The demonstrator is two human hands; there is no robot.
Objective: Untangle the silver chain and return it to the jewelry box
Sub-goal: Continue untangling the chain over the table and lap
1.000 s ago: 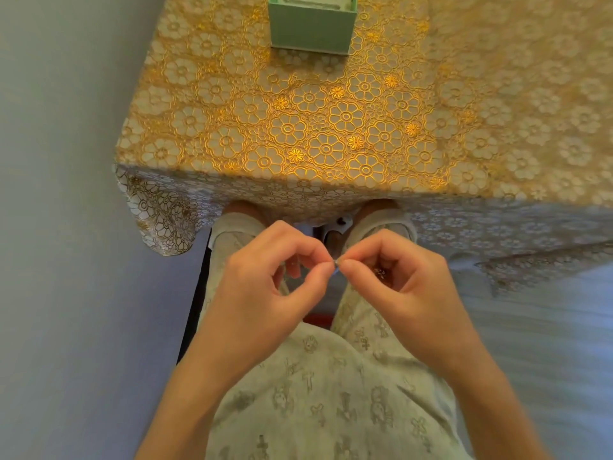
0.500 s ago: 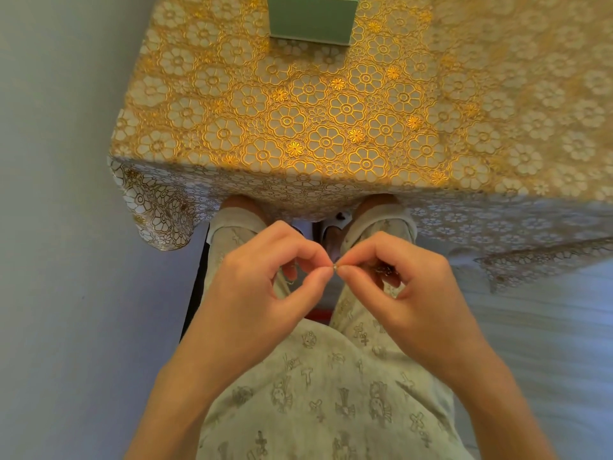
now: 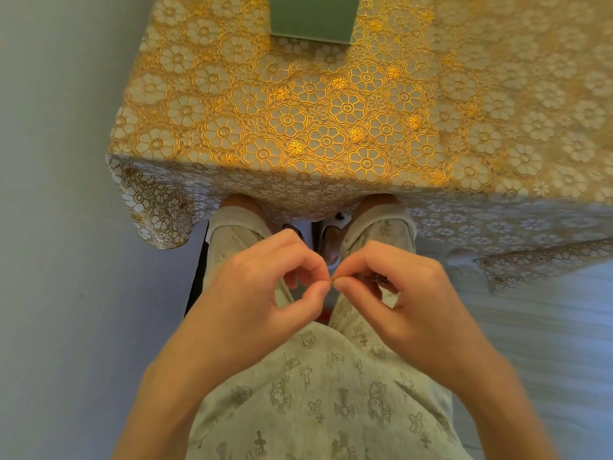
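Observation:
Over my lap, my left hand (image 3: 265, 293) and my right hand (image 3: 391, 293) meet fingertip to fingertip, each pinching the thin silver chain (image 3: 376, 278) between thumb and forefinger. Only a small bunched part of the chain shows, tucked inside my right hand's curled fingers; the rest is hidden. The pale green jewelry box (image 3: 313, 18) stands on the far part of the table, cut off by the top edge of the view, well beyond both hands.
A table with a gold floral lace cloth (image 3: 331, 121) lies ahead, its near edge just beyond my knees and the cloth hanging down at the left corner. A plain wall runs along the left. My legs in patterned trousers fill the bottom of the view.
Both hands keep pinching the chain at the same spot, with only slight finger shifts. The view has tilted down a little, so the box sits higher in frame.

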